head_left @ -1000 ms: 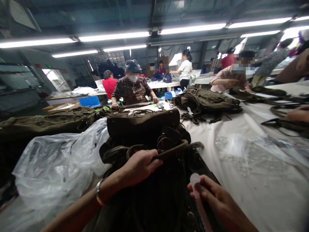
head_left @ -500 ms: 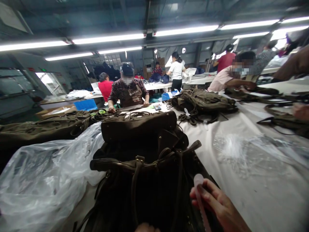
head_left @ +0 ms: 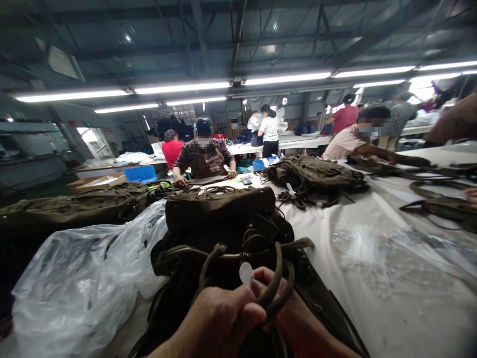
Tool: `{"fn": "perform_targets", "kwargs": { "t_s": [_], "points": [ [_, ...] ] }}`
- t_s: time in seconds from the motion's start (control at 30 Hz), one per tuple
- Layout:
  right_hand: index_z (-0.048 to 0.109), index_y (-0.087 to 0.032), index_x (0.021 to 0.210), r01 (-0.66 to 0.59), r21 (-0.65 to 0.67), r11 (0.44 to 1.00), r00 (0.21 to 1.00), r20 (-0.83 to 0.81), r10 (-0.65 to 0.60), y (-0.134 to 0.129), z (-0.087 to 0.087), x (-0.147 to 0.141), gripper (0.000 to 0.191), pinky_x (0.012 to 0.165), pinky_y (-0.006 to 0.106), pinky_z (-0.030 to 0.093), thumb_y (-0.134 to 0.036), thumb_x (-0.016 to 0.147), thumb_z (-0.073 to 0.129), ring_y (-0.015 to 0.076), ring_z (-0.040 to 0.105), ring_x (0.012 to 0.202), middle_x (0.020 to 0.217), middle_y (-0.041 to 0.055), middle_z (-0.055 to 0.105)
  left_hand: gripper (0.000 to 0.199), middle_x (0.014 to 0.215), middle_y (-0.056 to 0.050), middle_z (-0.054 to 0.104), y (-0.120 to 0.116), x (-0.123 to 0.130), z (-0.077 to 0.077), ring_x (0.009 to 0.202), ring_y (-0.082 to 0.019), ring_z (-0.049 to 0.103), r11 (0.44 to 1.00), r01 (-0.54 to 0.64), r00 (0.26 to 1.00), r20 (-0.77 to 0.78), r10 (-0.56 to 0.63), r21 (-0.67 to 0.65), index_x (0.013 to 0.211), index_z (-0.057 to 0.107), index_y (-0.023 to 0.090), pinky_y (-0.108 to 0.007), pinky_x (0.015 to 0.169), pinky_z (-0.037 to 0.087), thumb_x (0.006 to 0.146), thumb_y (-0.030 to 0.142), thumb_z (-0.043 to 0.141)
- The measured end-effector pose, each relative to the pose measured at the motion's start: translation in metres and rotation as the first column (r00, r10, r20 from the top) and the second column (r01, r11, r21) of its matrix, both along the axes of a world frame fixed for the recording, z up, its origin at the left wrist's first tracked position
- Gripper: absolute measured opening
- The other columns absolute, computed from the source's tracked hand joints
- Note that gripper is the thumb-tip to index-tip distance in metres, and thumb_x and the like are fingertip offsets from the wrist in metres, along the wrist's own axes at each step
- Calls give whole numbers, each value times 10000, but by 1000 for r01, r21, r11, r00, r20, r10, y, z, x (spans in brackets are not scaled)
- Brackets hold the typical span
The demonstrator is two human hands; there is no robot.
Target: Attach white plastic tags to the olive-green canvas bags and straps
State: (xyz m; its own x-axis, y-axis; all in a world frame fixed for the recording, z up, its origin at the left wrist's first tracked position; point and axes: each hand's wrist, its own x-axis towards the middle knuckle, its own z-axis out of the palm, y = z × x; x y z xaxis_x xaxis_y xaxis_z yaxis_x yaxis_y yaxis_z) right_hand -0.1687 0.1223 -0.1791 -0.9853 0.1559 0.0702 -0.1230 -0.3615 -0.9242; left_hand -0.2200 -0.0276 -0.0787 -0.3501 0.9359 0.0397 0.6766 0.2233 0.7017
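A dark olive canvas bag (head_left: 219, 206) lies in front of me with its zipped top towards the far side. My left hand (head_left: 219, 313) is closed around its strap handles (head_left: 278, 273), which are lifted and looped to the right. Just behind them is my right hand (head_left: 290, 311), its fingers pinching a translucent white plastic strip with a round end (head_left: 246, 273). That round end sticks up between both hands; the rest of the strip is mostly hidden by fingers and handles.
Crumpled clear plastic (head_left: 89, 268) lies left of the bag. A pile of clear thin strips (head_left: 363, 248) rests on the pale table cover (head_left: 421, 298) to the right. More olive bags (head_left: 316, 174) lie farther back. A co-worker in an apron (head_left: 204, 154) is across the table.
My right hand has brought the strip left to the handles. My left hand has risen from the bottom edge and now grips the handles, which are pulled up. The view has tilted up slightly.
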Motion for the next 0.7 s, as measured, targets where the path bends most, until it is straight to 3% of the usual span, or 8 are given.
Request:
{"fn": "perform_targets", "kwargs": {
  "t_s": [0.1,0.2,0.3,0.37,0.43,0.53,0.7],
  "points": [
    [493,-194,810,82,-130,988,994,-64,-91,-10,16,-7,413,452,184,325,-571,882,646,53,373,461,554,-86,426,654,750,-58,664,-6,-10,-5,620,-153,557,991,-130,989,-72,131,14,909,693,155,-238,606,403,1036,563,198],
    [525,-195,877,99,-222,970,990,-75,-118,-17,21,-9,475,454,187,322,-624,807,717,53,364,466,561,-90,433,463,808,-43,693,-9,-17,-4,694,-161,606,957,-280,960,-6,281,79,985,656,156,-222,642,434,1039,493,343],
    [554,-189,875,92,-237,967,990,-82,-114,-20,21,-11,527,439,184,315,-655,741,762,51,373,461,573,-83,452,357,935,-37,729,-4,-19,-2,844,-177,663,950,-260,965,86,248,172,1179,635,181,-223,748,469,1032,431,427],
    [568,-179,836,77,-203,976,989,-106,-100,-20,22,-12,564,430,183,314,-700,719,751,49,372,445,550,-78,451,362,904,-25,730,2,-19,-1,874,-182,675,955,-224,974,85,211,195,1179,661,201,-233,797,473,1040,422,411],
    [566,-173,787,78,-185,980,987,-124,-102,-20,22,-13,575,418,181,311,-716,715,739,45,372,429,540,-68,467,385,810,-15,708,8,-19,0,814,-175,670,952,-238,970,9,241,192,1003,701,198,-232,763,465,1047,415,387],
    [576,-163,748,115,-176,978,985,-110,-136,-18,18,-11,546,396,181,298,-676,717,759,41,389,405,574,-37,528,433,712,-11,659,17,-23,3,675,-151,626,941,-282,930,-187,316,187,750,603,184,-230,639,416,1052,386,366],
    [596,-174,804,126,-176,976,990,-34,-134,-13,9,10,543,462,225,416,-636,651,835,100,520,460,599,9,607,312,701,-18,652,30,-29,11,582,-141,579,964,-221,831,-488,266,148,767,537,187,-240,554,334,1030,252,383]
  ]
}}
